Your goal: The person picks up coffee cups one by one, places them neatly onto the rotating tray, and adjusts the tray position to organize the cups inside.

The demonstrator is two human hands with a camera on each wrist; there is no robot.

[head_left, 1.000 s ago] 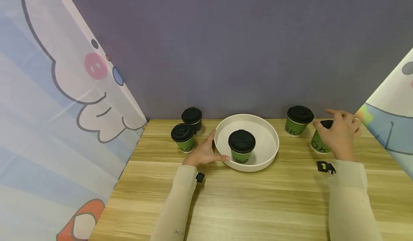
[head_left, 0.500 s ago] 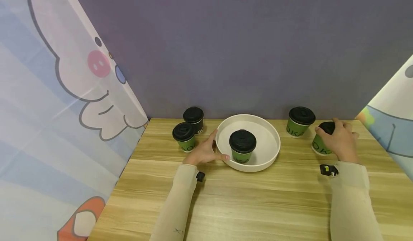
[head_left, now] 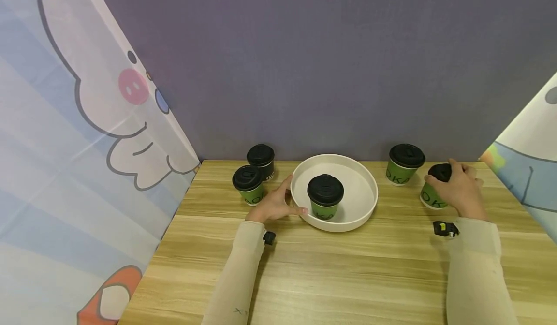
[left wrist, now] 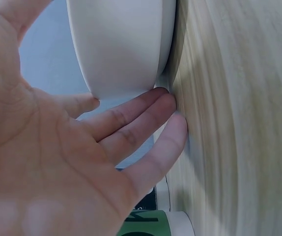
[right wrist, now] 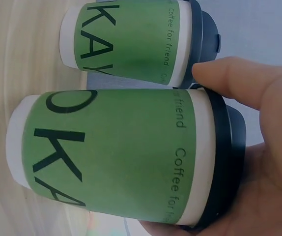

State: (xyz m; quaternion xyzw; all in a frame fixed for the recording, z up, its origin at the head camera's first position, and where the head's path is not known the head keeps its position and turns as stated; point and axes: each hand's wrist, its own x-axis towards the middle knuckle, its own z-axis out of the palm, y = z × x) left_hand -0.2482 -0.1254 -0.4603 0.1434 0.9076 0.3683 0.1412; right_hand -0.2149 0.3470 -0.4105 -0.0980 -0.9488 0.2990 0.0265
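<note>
Head view: the cup [head_left: 432, 197] stood upright on the table [head_left: 348, 276], at my scene's right end, near a 2nd cup [head_left: 400, 174]. I saw the right hand [head_left: 463, 189] curled round its lid [right wrist: 218, 162], thumb at 1 side and fingers at the other, parted about as wide as the lid. The left hand [head_left: 276, 206] lay spread against the tray [head_left: 371, 182], fingers nearly straight, touching without clasping. I judged the held cup light, its smooth paper wall apt to dent if squeezed hard. The lid might have popped off under a lift, so the body just below seemed the safer hold.
</note>
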